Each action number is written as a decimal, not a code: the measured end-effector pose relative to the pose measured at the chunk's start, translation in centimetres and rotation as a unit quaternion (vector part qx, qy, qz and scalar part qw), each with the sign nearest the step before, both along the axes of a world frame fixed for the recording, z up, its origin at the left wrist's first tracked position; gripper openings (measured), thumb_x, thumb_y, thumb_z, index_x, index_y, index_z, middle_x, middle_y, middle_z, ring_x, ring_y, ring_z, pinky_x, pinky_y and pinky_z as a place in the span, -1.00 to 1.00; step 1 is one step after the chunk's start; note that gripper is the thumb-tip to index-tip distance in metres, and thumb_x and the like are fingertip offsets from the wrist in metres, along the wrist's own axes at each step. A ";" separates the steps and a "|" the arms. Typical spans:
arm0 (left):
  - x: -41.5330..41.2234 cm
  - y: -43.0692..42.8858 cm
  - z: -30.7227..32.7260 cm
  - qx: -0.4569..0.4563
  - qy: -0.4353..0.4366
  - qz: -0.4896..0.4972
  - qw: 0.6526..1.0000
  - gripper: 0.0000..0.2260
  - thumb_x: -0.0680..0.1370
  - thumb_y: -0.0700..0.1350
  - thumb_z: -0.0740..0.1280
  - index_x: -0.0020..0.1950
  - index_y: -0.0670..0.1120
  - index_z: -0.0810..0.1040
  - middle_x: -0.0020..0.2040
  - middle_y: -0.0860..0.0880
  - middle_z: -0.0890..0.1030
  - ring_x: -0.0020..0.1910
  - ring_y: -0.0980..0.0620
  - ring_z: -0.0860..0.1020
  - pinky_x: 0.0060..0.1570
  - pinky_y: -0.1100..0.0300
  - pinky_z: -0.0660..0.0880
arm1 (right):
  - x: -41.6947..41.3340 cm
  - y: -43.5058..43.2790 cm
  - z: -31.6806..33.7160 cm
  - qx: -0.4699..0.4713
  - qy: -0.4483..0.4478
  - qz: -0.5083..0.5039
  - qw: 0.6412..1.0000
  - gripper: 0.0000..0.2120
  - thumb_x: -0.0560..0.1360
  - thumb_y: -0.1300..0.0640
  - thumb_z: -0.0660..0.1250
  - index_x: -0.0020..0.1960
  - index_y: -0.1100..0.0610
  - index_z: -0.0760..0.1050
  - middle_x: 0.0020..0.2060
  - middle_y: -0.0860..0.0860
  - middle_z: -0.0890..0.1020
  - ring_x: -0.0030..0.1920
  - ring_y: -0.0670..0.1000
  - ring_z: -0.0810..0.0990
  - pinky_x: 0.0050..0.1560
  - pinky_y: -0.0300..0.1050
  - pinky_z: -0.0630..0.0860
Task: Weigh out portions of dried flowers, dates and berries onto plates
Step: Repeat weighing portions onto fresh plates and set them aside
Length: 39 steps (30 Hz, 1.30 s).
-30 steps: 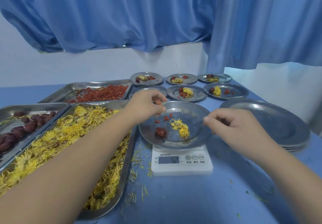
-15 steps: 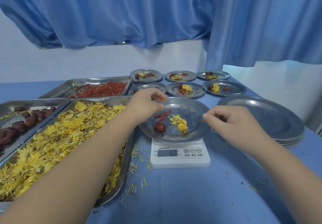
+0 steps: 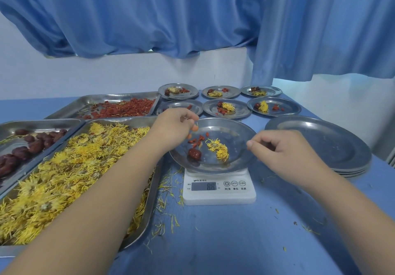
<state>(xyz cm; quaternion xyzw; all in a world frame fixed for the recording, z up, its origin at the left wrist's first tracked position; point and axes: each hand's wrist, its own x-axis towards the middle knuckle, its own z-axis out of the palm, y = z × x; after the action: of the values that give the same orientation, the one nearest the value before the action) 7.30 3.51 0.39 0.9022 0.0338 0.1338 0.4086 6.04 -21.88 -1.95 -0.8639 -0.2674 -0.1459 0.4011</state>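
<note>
Now, mid-frame, my left hand [image 3: 177,125] seemingly pinched berries [image 3: 197,141] over the plate [image 3: 235,129] on the scale [image 3: 220,191]; right hand [image 3: 284,152] curled, grip unclear. Next I'd check the reading.

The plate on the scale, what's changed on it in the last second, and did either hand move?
More red berries now lie on the plate, beside the date; the left hand, held over its left rim, has been dropping them. The right hand stays by the right rim with fingers curled. The dried yellow flowers and the scale have not moved.
</note>
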 end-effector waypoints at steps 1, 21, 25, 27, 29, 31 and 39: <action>-0.1 0.0 0.1 0.008 -0.003 -0.002 1.000 -0.84 0.62 -0.09 0.24 0.04 0.06 0.62 -0.14 0.11 0.69 -0.25 0.14 0.65 -0.20 0.22 0.52 | 0.0 0.0 0.0 0.000 0.000 -0.001 1.000 -0.74 0.51 0.05 0.34 -0.35 -0.02 0.54 -0.52 -0.14 0.47 -0.48 -0.16 0.38 -0.43 -0.39 0.33; -4.9 1.5 -0.3 -0.404 -0.015 0.074 0.912 -0.54 0.63 0.21 0.06 -0.14 -0.03 0.61 -0.18 0.03 0.59 -0.22 0.05 0.68 0.18 -0.06 0.40 | 0.8 1.7 -1.5 0.069 0.226 -0.136 0.962 -0.88 0.49 0.09 0.29 -0.11 0.13 0.40 -0.37 0.02 0.66 -0.52 0.00 0.59 -0.55 -0.20 0.41; -4.9 1.3 -0.3 -0.417 -0.016 0.073 0.906 -0.56 0.63 0.21 0.08 -0.14 -0.02 0.61 -0.19 0.03 0.59 -0.22 0.05 0.68 0.17 -0.06 0.41 | 1.0 1.9 -1.8 0.167 0.263 -0.118 0.943 -0.94 0.48 0.28 0.27 -0.10 0.17 0.40 -0.47 0.06 0.59 -0.49 0.07 0.55 -0.49 -0.12 0.44; -5.1 1.2 -0.2 -0.427 -0.023 0.069 0.901 -0.57 0.63 0.22 0.08 -0.13 -0.02 0.60 -0.17 0.02 0.59 -0.18 0.02 0.67 0.20 -0.07 0.40 | 0.9 1.9 -1.6 0.213 0.278 -0.102 0.931 -0.91 0.50 0.33 0.27 -0.13 0.17 0.40 -0.54 0.06 0.56 -0.47 0.09 0.52 -0.47 -0.10 0.44; -5.1 1.1 0.0 -0.438 -0.038 0.063 0.896 -0.57 0.63 0.22 0.08 -0.11 -0.03 0.59 -0.14 -0.01 0.58 -0.17 0.00 0.65 0.21 -0.08 0.40 | 1.0 2.0 -1.3 0.270 0.294 -0.086 0.913 -0.86 0.51 0.36 0.27 -0.15 0.17 0.39 -0.55 0.06 0.54 -0.50 0.04 0.51 -0.51 -0.15 0.44; -5.1 1.2 0.1 -0.452 -0.061 0.065 0.887 -0.58 0.63 0.21 0.08 -0.09 -0.05 0.57 -0.10 -0.05 0.56 -0.19 -0.01 0.65 0.13 -0.03 0.45 | 1.5 2.4 -1.0 0.319 0.306 -0.076 0.894 -0.82 0.52 0.39 0.27 -0.17 0.16 0.38 -0.49 0.07 0.52 -0.51 0.00 0.51 -0.52 -0.21 0.45; -5.0 2.3 0.5 -0.534 -0.127 0.094 0.831 -0.65 0.64 0.12 0.13 -0.09 -0.06 0.57 -0.08 -0.05 0.58 -0.03 -0.08 0.67 0.17 -0.03 0.51 | 7.0 7.1 1.8 0.357 0.314 -0.064 0.877 -0.79 0.52 0.43 0.23 -0.16 0.15 0.35 -0.38 0.10 0.47 -0.53 -0.03 0.49 -0.57 -0.27 0.41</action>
<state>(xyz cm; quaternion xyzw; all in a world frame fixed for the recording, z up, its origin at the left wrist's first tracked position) 2.28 5.77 0.91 0.5114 0.1324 0.2462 0.8126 13.02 -14.77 -0.13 -0.6777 -0.0013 0.0220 0.7350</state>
